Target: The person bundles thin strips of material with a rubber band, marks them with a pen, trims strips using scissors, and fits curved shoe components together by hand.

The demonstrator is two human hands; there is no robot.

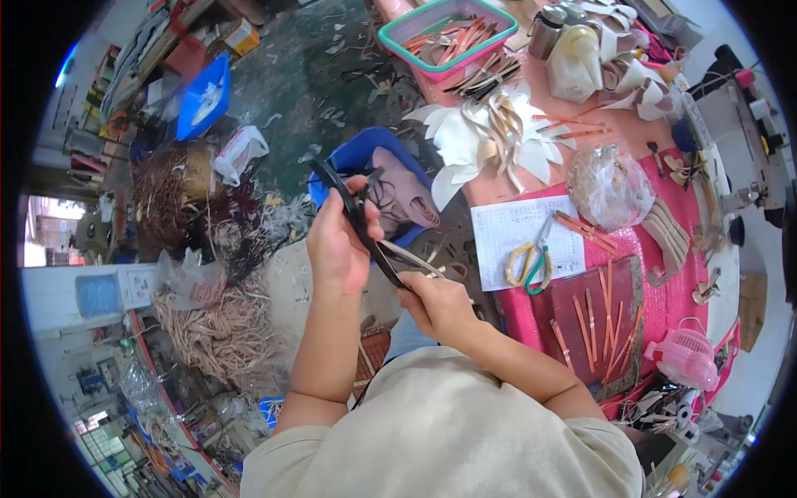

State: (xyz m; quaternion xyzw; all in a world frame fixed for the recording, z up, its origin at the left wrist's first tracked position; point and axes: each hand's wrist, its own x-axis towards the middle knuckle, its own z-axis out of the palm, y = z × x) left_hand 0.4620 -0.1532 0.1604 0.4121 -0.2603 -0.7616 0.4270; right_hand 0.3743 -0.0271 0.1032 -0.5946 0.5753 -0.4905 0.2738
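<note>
Dark strips [358, 219] are held before the blue bin [365, 144], long axis slanting from its left rim nearward and rightward. The left hand [340, 249] clamps their middle; the right hand [440, 307] pinches the near end.

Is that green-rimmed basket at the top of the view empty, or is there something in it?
Not empty: orange-brown strips lie jumbled inside the green-rimmed basket.

Light is soft and even — glare whitening a far-left opening [51, 231] — with fisheye-bent, black-rimmed edges.
</note>
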